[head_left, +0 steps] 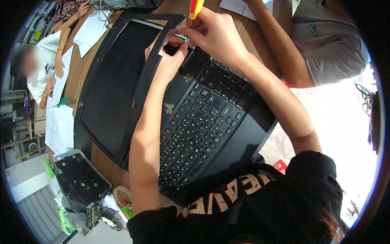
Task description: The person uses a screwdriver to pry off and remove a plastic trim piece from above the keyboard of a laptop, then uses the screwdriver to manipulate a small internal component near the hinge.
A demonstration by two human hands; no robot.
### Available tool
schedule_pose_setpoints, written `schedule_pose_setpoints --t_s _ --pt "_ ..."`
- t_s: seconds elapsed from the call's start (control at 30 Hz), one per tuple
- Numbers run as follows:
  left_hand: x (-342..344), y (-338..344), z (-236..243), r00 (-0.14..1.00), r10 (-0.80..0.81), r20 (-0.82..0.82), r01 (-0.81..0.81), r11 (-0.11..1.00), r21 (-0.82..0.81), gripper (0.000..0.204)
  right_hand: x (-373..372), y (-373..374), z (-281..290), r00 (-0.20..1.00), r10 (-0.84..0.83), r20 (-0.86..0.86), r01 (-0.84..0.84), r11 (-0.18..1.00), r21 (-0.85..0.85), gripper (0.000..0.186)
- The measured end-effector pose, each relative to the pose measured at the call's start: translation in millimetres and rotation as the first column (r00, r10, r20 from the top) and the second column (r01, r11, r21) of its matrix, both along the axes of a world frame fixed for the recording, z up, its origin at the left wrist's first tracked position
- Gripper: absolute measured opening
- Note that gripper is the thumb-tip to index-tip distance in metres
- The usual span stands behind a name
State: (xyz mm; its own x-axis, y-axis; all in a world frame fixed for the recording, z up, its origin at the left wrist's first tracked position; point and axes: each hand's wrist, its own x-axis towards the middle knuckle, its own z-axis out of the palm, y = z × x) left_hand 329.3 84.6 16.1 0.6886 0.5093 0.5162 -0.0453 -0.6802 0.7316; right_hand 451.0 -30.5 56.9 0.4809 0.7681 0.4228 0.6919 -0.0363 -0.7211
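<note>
An open black laptop (219, 106) lies turned at an angle before me, its keyboard toward my body. Its screen (118, 77) leans away to the left, and the black bezel (149, 82) around it stands partly off along the hinge side. My left hand (172, 57) is closed around the bezel's strip near the far hinge corner, some fingers behind it. Above that corner my right hand (219, 36) grips a screwdriver (196, 7) with a yellow and red handle, fingertips low by its thin shaft. The screwdriver's tip is hidden by my fingers.
Papers (92, 32) lie along the wooden table's (101, 162) far left side. At the lower left sits a black metal-framed device (79, 175) beside a tape roll (122, 197). A person in grey (329, 44) sits close at the right; another in white (44, 69) is across.
</note>
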Motion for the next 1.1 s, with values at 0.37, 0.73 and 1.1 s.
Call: schedule_pose_setpoints --t_s 0.37,0.73,1.1 --pt "-2 1 -1 1.000 -0.022 0.007 0.022 1.000 -0.011 0.012 7 1 19 0.967 -0.041 0.252 -0.035 0.956 0.291 0.041" --pt "-1 5 -5 0.998 -0.064 -0.008 0.064 0.996 0.061 0.013 37 -1 107 0.790 0.355 0.501 -0.365 0.927 -0.082 0.032" --pt "0 1 -1 0.998 -0.057 -0.031 0.058 0.998 0.025 0.008 46 13 100 0.831 0.313 0.459 -0.356 0.934 0.009 0.020"
